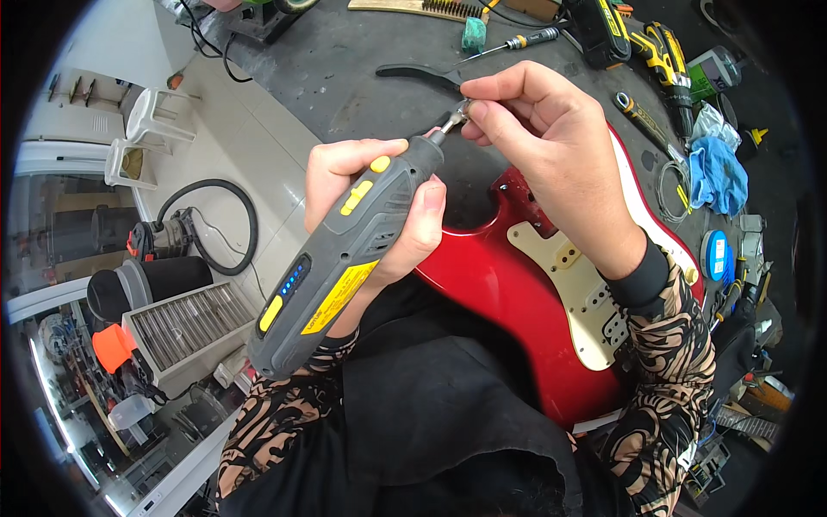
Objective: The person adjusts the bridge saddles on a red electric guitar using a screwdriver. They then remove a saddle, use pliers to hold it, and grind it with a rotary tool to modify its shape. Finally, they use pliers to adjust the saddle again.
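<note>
Left grip (366, 202) wrapped round grey-and-yellow rotary tool (345, 258); right grip (534, 129) pinched on small bit (457, 112) at its nose.

Held above red guitar body (491, 276), lying toward desk's (345, 77) near right edge. Thumb resting near yellow switch (380, 164): risk of accidental start nicking fingers. Loose bit could drop, chipping finish. Pliers (422, 76), screwdriver (517, 41) toward far edge.

The rotary tool (345, 258) is a grey cordless one with yellow buttons, a yellow label and a row of blue lights, tilted with its nose up and to the right, above the red guitar (508, 284). A small metal bit (455, 115) sticks out at its tip, over the guitar's upper horn
</note>
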Available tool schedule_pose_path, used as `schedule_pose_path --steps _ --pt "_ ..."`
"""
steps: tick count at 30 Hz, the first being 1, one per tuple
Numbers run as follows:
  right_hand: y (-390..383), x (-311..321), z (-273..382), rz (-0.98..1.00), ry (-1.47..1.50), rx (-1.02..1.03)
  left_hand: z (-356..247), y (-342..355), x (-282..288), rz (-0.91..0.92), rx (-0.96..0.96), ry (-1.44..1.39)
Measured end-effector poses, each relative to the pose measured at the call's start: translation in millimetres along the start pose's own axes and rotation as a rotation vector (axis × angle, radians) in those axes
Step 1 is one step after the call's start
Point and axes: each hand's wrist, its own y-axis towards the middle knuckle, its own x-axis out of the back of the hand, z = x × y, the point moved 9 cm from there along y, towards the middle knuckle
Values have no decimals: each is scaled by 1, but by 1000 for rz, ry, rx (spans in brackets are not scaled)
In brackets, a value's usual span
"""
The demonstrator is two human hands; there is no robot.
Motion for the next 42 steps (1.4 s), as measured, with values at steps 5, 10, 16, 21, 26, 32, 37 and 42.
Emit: schedule_pose_path --steps 5,10,16,21,26,32,37,42 --pt "0 0 5 -12 -77 50 0 0 0 6 -7 13" --pt "1 6 10 -102 -152 241 0 2 0 8 -21 12" --pt "-5 -1 39 -52 -467 471 2 0 3 -36 22 -48" --pt "-10 -4 51 -64 -548 590 1 0 5 -18 0 51" --pt "-12 -6 52 -69 -568 610 -4 0 2 -3 -39 132" --pt "-14 -10 55 -49 -619 611 -3 1 4 8 -69 159" --pt "-15 -13 55 -38 -647 663 0 0 4 -5 -39 132" --pt "-15 -14 55 -19 -645 664 1 1 3 -33 2 61"
